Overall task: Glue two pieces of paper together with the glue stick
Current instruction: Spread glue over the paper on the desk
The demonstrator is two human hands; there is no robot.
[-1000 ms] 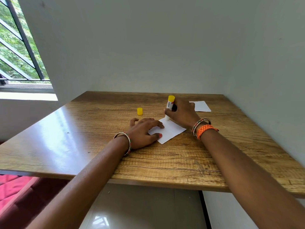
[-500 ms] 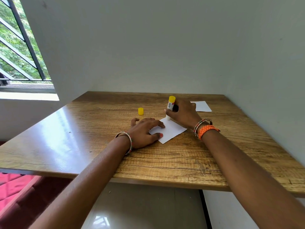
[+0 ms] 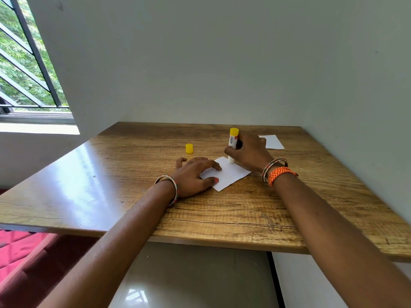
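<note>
The right hand (image 3: 249, 152) is grasping the glue stick (image 3: 232, 143) upright, its fingers curling round the tube, and the white tip is touching the far corner of the paper (image 3: 229, 174). That paper is lying on the wooden bench (image 3: 111, 185). The left hand (image 3: 193, 174) is lying flat with relaxed fingers, pressing on the paper's left edge and gripping nothing. The yellow cap (image 3: 189, 148) is standing on the bench just beyond the left hand. A second paper (image 3: 272, 142) is lying behind the right hand, partly hidden by it.
</note>
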